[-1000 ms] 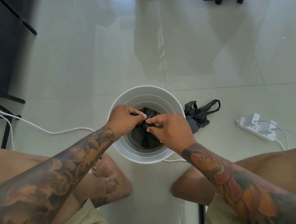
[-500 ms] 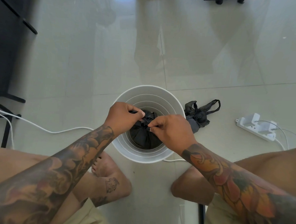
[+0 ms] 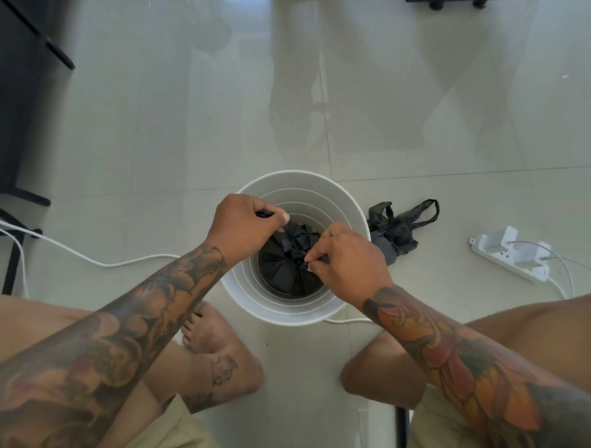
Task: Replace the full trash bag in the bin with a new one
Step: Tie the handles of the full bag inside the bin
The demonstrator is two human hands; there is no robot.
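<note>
step: tying off the full trash bag (image 3: pixel 286 271), which sits deep in the white bin (image 3: pixel 340 200) | grip: left hand (image 3: pixel 242 226) and right hand (image 3: pixel 348 259) each pinch a handle strip, seemingly mid-knot | next: cinch, lift out; spare bag (image 3: pixel 395 229) lies beside the bin

The bin (image 3: pixel 301 190) was white, the full trash bag (image 3: pixel 286 274) black, the spare bag (image 3: pixel 394 234) dark grey, the floor (image 3: pixel 155 131) pale glossy tile

A black, tied-up trash bag (image 3: pixel 286 271) sits deep inside the white round bin (image 3: pixel 293 312); a crumpled spare black bag (image 3: pixel 395 229) lies just right of the bin.
</note>
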